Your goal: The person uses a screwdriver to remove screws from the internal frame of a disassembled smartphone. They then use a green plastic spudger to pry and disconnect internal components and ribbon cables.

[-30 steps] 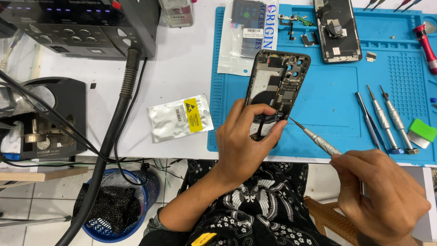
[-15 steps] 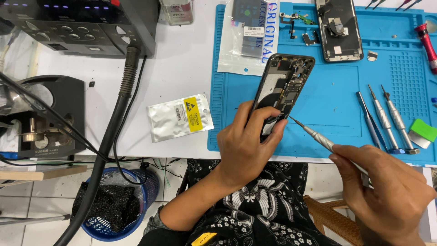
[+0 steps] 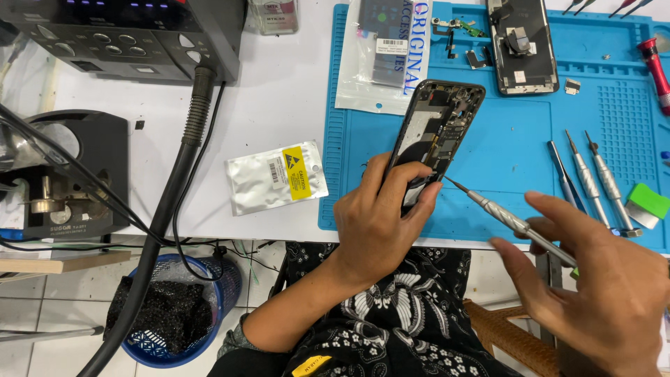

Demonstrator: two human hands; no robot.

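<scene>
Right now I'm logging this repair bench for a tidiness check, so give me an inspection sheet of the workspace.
Surface: white table with a blue work mat.
Job's things: opened phone and screwdriver, its tip at the phone's edge.
Clutter: three spare drivers, second phone body, silver pouch, clear bag, loose small parts.
Grippers: left hand grips the phone; right hand holds the screwdriver.
Cables: thick black hose, thin wires.
Surroundings: black station, blue basket on the floor.

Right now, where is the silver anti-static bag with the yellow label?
In the head view the silver anti-static bag lies flat on the white table, just left of the blue work mat and up-left of the left hand holding the opened phone.
</scene>
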